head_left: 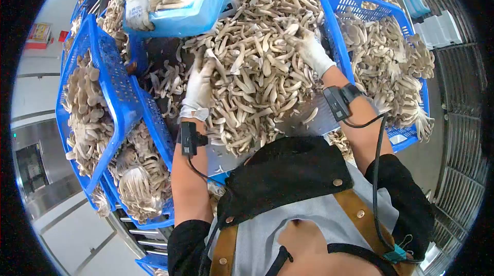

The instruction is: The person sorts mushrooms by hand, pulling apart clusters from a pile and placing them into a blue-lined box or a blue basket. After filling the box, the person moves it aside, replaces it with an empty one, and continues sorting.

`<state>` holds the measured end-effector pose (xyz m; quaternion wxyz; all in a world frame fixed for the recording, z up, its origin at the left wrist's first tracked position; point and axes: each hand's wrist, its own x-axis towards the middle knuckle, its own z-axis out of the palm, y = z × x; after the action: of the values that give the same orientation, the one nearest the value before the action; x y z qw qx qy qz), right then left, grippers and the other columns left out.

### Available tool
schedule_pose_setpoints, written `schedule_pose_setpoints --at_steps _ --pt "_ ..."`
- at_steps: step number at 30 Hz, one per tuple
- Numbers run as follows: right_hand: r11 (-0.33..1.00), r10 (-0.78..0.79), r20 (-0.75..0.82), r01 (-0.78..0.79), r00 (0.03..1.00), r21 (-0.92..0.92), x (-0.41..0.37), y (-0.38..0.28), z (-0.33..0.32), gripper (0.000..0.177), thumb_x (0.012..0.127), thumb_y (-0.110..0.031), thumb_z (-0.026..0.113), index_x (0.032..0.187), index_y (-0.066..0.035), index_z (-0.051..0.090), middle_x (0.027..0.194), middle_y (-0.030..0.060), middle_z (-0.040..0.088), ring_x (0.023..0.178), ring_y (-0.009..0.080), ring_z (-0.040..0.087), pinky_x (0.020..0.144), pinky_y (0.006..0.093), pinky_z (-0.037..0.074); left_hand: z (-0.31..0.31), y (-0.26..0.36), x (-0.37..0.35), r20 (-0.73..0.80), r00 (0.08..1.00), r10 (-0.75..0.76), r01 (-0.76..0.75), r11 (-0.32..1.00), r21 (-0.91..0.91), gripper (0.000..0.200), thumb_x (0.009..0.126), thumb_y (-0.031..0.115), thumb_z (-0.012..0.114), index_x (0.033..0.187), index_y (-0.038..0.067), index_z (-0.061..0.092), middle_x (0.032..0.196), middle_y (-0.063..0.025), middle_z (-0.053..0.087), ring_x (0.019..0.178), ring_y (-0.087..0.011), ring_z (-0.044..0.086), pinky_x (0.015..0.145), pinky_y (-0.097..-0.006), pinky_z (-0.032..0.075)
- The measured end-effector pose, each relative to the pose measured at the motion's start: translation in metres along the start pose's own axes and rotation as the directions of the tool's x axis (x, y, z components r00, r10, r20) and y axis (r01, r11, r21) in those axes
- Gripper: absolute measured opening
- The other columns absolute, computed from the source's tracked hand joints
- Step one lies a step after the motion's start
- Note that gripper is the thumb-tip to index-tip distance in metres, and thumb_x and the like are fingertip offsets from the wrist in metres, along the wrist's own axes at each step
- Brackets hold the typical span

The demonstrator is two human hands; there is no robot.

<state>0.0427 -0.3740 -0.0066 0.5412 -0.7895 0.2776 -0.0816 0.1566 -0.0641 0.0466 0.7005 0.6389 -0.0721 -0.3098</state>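
Note:
A large heap of loose grey-brown mushrooms [257,78] covers the metal table [309,121]. My left hand [199,80], in a white glove, lies at the heap's left side with its fingers apart among the mushrooms. At the upper right of the heap is my right hand [311,52], also gloved, its fingers bent onto mushrooms; whether it grips one is too unclear to tell. A blue-lined crate [206,19] with neatly laid mushrooms stands beyond my left hand.
Blue baskets [105,78] of mushroom clusters stand at the left, one tilted. Another blue basket [345,44] full of clusters is right of my right hand. A metal rack [460,121] stands at the far right. Cables run along both forearms.

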Motion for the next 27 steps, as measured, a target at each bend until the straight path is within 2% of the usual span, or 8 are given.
schedule_pose_setpoints --at_steps 3,7,10,13,15,20,22,27 --pt "0.999 0.012 -0.079 -0.014 0.997 -0.031 -0.031 -0.031 0.009 0.059 0.082 -0.021 0.069 0.130 0.007 0.049 0.110 0.0159 0.064 0.095 0.0183 0.061 0.082 0.0281 0.047 -0.022 0.013 -0.030 -0.071 0.944 0.321 -0.260 0.861 0.437 0.060 0.093 0.030 0.059 0.142 0.001 0.039 0.141 -0.0171 0.046 0.125 -0.0263 0.048 0.103 -0.0333 0.038" --pt "0.924 -0.025 -0.017 0.029 1.000 0.382 -0.029 0.005 0.018 0.041 0.082 -0.018 0.069 0.117 0.001 0.058 0.104 0.0125 0.066 0.090 0.0155 0.061 0.079 0.0264 0.047 -0.110 -0.075 -0.072 -0.216 0.917 0.336 -0.043 0.622 0.782 0.063 0.090 0.030 0.059 0.140 -0.002 0.040 0.137 -0.0233 0.049 0.127 -0.0335 0.047 0.107 -0.0366 0.033" --pt "0.901 -0.046 -0.174 -0.035 0.984 -0.432 -0.045 -0.018 0.020 0.047 0.081 -0.023 0.068 0.120 -0.003 0.053 0.120 0.0189 0.057 0.106 0.0295 0.056 0.092 0.0411 0.044 -0.093 -0.103 -0.108 -0.335 0.911 0.241 0.027 0.775 0.632 0.068 0.087 0.038 0.064 0.137 -0.002 0.042 0.138 -0.0259 0.046 0.127 -0.0375 0.044 0.109 -0.0412 0.032" --pt "0.568 -0.491 -0.091 0.239 0.867 -0.788 -0.060 -0.036 0.043 0.052 0.084 -0.031 0.064 0.128 -0.007 0.051 0.120 0.0236 0.056 0.107 0.0347 0.057 0.092 0.0463 0.044 -0.060 -0.116 -0.130 -0.264 0.879 0.396 0.142 0.312 0.939 0.071 0.079 0.042 0.072 0.132 0.002 0.049 0.133 -0.0214 0.049 0.126 -0.0382 0.042 0.106 -0.0491 0.034" --pt "0.932 -0.070 0.177 0.128 0.982 -0.339 -0.066 -0.044 0.083 0.059 0.084 -0.031 0.064 0.132 -0.003 0.044 0.105 0.0255 0.061 0.094 0.0367 0.062 0.082 0.0458 0.049 -0.038 -0.133 -0.125 -0.067 0.890 0.451 -0.016 0.179 0.984 0.069 0.076 0.042 0.073 0.129 0.003 0.051 0.127 -0.0197 0.052 0.121 -0.0372 0.045 0.103 -0.0488 0.037" --pt "0.974 0.201 0.349 -0.149 0.915 -0.170 -0.070 -0.007 0.161 0.061 0.089 -0.034 0.057 0.135 0.003 0.041 0.117 0.0272 0.060 0.107 0.0416 0.058 0.093 0.0423 0.046 -0.026 -0.119 -0.088 -0.131 0.974 0.183 0.081 0.260 0.962 0.063 0.075 0.040 0.071 0.124 0.004 0.057 0.131 -0.0231 0.049 0.121 -0.0419 0.045 0.102 -0.0475 0.037" --pt "0.838 -0.337 0.577 0.516 0.744 -0.176 -0.062 -0.008 0.135 0.052 0.090 -0.030 0.056 0.128 0.004 0.046 0.118 0.0280 0.059 0.107 0.0404 0.058 0.094 0.0413 0.045 -0.038 -0.116 -0.093 -0.140 0.979 0.147 0.099 0.259 0.961 0.060 0.075 0.041 0.069 0.122 0.005 0.058 0.132 -0.0234 0.048 0.123 -0.0419 0.044 0.103 -0.0486 0.037" --pt "0.895 -0.003 0.618 -0.273 0.786 0.353 -0.083 -0.026 0.077 0.036 0.093 -0.017 0.059 0.122 0.003 0.053 0.103 0.0066 0.058 0.091 0.0148 0.055 0.081 0.0266 0.045 -0.036 -0.145 -0.114 -0.045 0.991 0.124 0.014 0.247 0.969 0.053 0.074 0.036 0.069 0.116 0.005 0.061 0.134 -0.0230 0.046 0.127 -0.0411 0.038 0.104 -0.0498 0.035"
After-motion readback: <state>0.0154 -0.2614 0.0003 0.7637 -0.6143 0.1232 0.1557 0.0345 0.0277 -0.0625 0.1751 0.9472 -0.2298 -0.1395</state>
